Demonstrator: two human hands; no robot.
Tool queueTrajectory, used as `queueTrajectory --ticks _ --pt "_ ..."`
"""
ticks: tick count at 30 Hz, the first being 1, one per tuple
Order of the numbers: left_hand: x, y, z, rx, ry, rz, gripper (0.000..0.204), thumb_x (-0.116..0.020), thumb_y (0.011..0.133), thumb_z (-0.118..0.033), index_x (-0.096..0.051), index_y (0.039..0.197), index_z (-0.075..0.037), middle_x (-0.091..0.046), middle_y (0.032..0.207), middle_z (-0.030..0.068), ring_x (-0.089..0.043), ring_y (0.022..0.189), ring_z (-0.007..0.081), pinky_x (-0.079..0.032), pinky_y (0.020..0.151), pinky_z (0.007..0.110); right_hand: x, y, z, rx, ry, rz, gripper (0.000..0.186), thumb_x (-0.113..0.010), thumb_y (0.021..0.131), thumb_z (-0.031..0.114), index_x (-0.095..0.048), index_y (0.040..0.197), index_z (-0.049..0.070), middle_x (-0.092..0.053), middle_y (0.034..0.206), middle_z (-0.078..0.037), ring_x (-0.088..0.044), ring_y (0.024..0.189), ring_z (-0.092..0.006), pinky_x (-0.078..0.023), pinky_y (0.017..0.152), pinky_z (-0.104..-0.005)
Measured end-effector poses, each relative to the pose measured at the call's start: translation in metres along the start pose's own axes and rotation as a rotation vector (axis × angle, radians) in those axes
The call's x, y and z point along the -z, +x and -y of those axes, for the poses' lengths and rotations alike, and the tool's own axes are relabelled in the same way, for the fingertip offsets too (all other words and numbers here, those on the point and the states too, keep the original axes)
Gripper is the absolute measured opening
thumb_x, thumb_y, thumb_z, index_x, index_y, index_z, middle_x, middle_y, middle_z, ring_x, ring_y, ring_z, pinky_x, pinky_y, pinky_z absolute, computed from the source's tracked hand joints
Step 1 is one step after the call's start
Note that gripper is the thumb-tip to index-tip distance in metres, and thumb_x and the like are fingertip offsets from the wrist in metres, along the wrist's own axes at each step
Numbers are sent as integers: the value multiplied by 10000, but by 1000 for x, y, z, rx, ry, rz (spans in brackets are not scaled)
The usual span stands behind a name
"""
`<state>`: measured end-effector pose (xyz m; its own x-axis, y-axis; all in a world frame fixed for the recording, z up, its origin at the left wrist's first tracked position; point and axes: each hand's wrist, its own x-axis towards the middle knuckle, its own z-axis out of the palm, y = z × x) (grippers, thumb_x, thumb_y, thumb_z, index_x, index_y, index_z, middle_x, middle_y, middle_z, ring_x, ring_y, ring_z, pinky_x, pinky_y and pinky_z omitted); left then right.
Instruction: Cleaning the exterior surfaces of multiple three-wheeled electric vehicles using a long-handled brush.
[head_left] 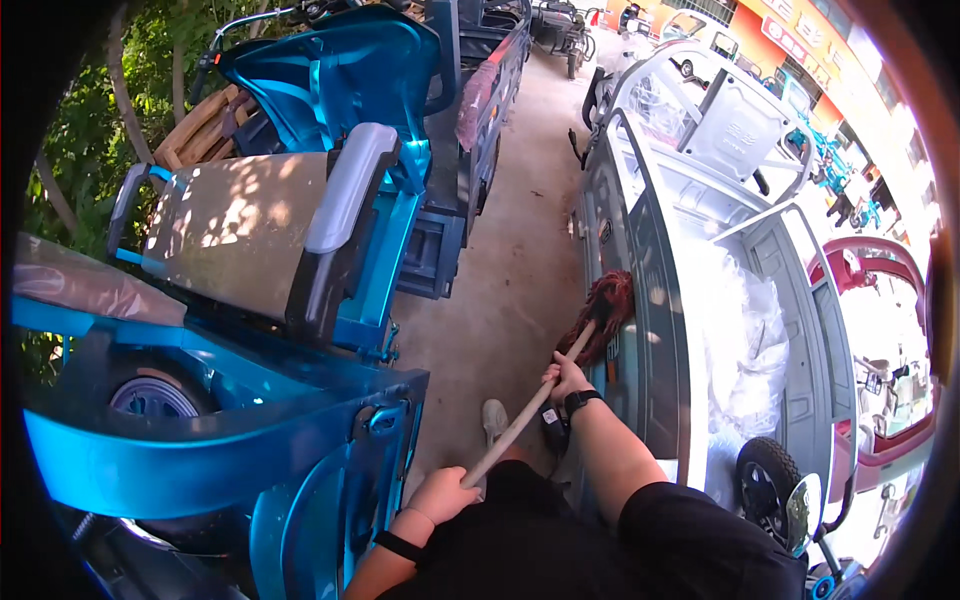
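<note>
Blue vehicle [210, 465] with tan seat [240, 225]. Left hand [442, 496], wrapped round the lower part of a mop handle [517, 427] (pale, slanting). Right hand [569, 376], clasped higher up. Red mop head [606, 305], against a grey cargo vehicle [662, 330].

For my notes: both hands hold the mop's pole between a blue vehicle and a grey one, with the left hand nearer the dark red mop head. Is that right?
Not quite: the head view shows the right hand nearer the dark red mop head, the left hand farther back. The rest stands: both hold the pole between the blue vehicle and grey vehicle.
</note>
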<state>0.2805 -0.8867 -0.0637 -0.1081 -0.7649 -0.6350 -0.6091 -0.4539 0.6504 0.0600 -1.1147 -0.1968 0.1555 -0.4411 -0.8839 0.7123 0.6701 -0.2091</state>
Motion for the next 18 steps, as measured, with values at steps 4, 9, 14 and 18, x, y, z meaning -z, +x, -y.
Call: queueTrajectory --ticks 4,9,14,18 --pt "-11 -25 10 11 -31 -10 276 -604 718 -269 -591 821 -14 -596 766 183 -576 761 329 -447 713 375 17 -7 -23 8 -37 -22 263 -507 852 266 -353 688 130 -316 527 29 -312 434 -102 -328 404 -234" --pt "-30 -38 31 -53 8 -92 263 -611 708 -265 -596 814 -25 -596 767 179 -577 773 326 -446 718 385 36 -6 -30 -50 15 80 297 -493 861 255 -341 641 128 -300 503 31 -301 407 -93 -305 407 -237" --pt "-38 -67 23 -9 35 -108 207 -570 682 -195 -616 818 -46 -608 795 157 -588 772 309 -449 703 392 68 5 -40 67 -58 34 348 -501 849 224 -313 571 133 -273 465 25 -292 381 -107 -311 394 -244" --pt "-71 -90 40 49 -7 -88 223 -556 688 -200 -585 797 -7 -589 724 169 -592 688 293 -457 653 386 84 -24 -66 6 -102 47 363 -526 837 228 -314 558 133 -296 464 27 -318 391 -93 -330 405 -220"
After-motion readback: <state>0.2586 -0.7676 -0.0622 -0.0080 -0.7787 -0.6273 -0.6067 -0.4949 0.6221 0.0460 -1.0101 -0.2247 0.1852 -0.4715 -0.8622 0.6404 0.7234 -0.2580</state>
